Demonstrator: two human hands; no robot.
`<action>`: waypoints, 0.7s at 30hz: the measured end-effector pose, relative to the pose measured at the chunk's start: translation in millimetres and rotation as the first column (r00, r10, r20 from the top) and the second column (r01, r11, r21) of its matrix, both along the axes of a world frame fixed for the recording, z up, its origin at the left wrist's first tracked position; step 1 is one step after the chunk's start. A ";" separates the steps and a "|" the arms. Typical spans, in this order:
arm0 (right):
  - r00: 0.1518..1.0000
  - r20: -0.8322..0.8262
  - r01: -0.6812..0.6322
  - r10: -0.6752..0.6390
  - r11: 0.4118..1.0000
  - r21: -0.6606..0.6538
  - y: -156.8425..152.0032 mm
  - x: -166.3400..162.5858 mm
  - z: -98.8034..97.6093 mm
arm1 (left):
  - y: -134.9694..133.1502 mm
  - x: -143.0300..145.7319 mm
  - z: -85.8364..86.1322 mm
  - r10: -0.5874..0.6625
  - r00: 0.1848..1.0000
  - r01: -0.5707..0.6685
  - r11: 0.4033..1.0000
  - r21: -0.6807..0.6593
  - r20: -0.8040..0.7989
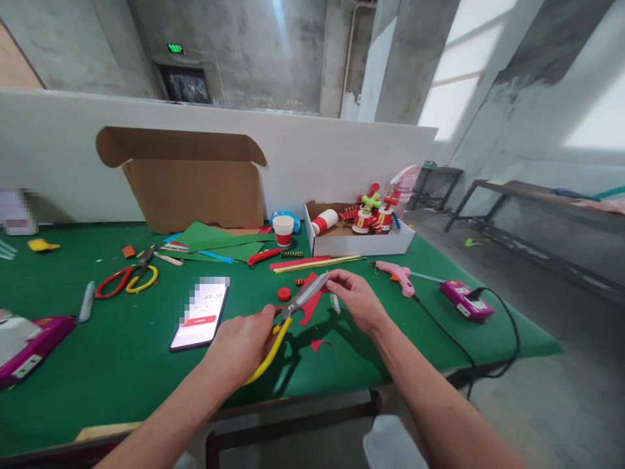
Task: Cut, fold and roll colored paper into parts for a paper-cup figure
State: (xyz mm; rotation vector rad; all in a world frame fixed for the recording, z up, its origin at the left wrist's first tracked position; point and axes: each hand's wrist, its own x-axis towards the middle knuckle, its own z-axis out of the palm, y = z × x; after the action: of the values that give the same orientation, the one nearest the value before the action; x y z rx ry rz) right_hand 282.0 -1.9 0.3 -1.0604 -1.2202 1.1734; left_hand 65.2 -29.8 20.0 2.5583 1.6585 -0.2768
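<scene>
My left hand (241,345) grips the yellow handles of a pair of scissors (293,311), whose blades point up and right into a piece of red paper (311,302). My right hand (359,298) pinches the right side of that red paper above the green table (122,365). A small red paper scrap (319,344) lies on the table just below the hands.
A phone (200,312) lies left of my hands. Red and yellow scissors (127,279), green paper sheets (215,242), a paper cup (283,230), a cardboard lid (190,176), a white box of craft toys (361,236), a pink glue gun (398,275) and its cord (454,339) crowd the table.
</scene>
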 end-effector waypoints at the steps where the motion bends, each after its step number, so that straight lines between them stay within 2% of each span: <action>1: 1.000 -0.002 0.002 -0.002 1.000 -0.003 0.1 -0.1 -0.1 | -0.1 0.0 0.2 -0.002 1.000 0.002 1.000 0.001 0.002; 21: 0.999 -0.031 0.033 -0.034 0.999 -0.026 1.9 1.4 0.0 | 0.1 -1.7 -2.1 -0.003 1.000 0.003 1.000 0.003 0.011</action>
State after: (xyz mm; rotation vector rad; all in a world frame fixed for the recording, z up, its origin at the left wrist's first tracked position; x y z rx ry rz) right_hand 283.4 -0.1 0.3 -1.0731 -1.1615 1.1787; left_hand 63.6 -29.7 17.9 2.5598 1.6533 -0.2593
